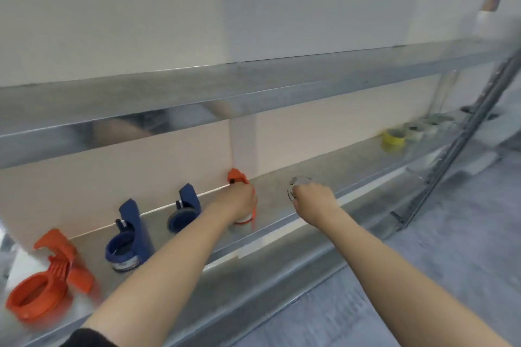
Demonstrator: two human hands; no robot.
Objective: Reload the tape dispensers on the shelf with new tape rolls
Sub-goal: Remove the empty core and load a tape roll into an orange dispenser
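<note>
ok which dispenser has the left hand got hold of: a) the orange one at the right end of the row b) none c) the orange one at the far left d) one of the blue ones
a: the left hand grips the orange dispenser at the right end of the row of four.

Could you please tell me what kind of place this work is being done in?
Probably a storeroom or packing area: a galvanised metal shelf stands against a plain wall, a row of tape dispensers stands on it, and spare tape rolls sit further along.
</note>
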